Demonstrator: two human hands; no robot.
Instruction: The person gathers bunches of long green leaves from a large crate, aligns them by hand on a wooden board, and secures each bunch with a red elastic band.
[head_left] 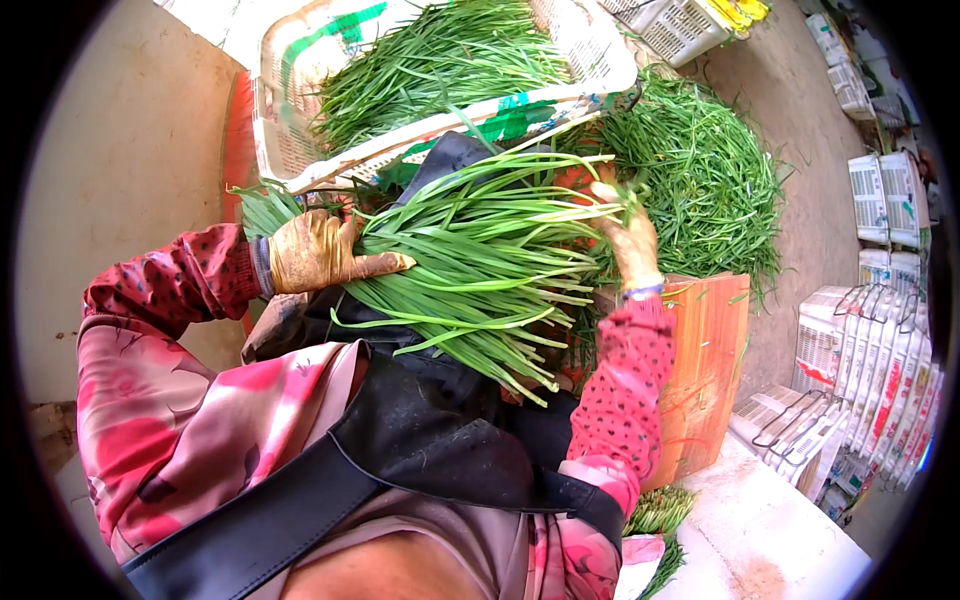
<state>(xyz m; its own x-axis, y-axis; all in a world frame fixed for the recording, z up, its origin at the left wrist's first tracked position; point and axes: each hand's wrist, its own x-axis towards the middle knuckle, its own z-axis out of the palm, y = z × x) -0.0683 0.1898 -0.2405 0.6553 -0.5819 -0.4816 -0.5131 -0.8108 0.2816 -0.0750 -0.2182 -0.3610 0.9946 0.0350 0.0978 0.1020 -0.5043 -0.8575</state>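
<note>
A loose bunch of garlic chives (pixel 470 255) fans out across my lap, pale stem ends to the right and leaf tips to the left. My left hand (pixel 312 255), in a stained yellowish glove, is closed around the leafy part with the thumb lying over the top. At the stem ends on the right, my right hand (pixel 632 245) pinches some chive stems and small green scraps between thumb and fingers. A black apron (pixel 420 430) covers my front beneath the bunch.
Beyond my lap, a white plastic crate (pixel 268 150) holds more chives (pixel 440 60). A big heap of chives (pixel 700 160) lies at right, beside an upright wooden board (pixel 705 370). Small chive bundles (pixel 660 510) lie near a white surface (pixel 770 520). White crates (pixel 860 360) are stacked far right.
</note>
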